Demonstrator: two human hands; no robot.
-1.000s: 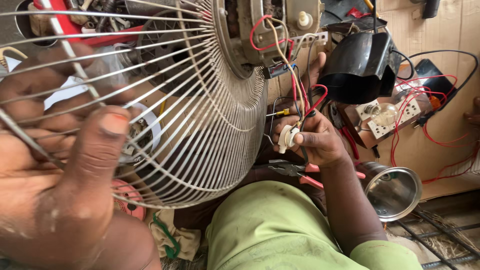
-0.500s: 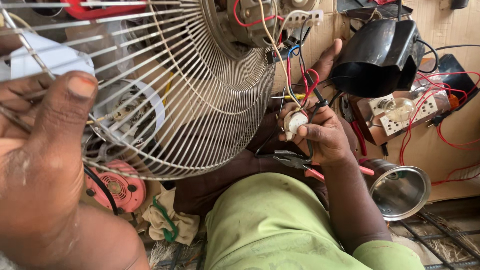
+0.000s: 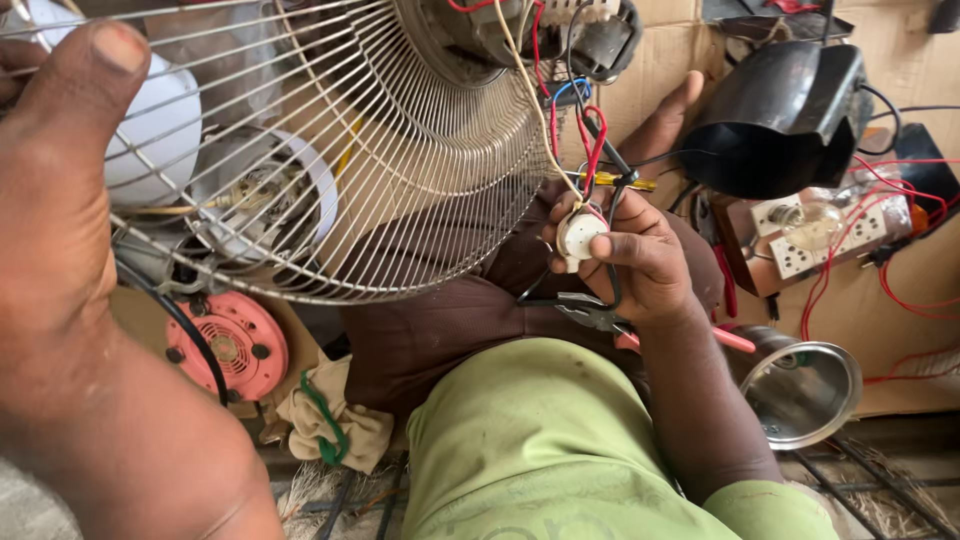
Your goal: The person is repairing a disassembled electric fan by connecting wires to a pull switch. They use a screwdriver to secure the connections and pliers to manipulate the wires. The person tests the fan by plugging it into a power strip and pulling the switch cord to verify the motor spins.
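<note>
Nearby, pliers [image 3: 590, 312] lie under the right hand [image 3: 645, 265] pinching a white switch [image 3: 578, 236]; left hand [image 3: 60, 230] clasps the fan guard [image 3: 400, 180].

**Fan guard and switch**

A wire fan guard [image 3: 330, 160], tilted, gripped at its rim. A small round white switch [image 3: 579, 236] hangs on red, blue, black and pale wires [image 3: 590, 150] from the motor [image 3: 520, 30], pinched between fingertips.

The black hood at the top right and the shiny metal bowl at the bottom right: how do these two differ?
The black hood is dark and dull; the metal bowl is silvery and mirror-bright. The black hood stands above the socket board with red wires; the metal bowl lies below it, lower in the view. The black hood is tapered, the metal bowl round. Neither touches the hands.
</note>
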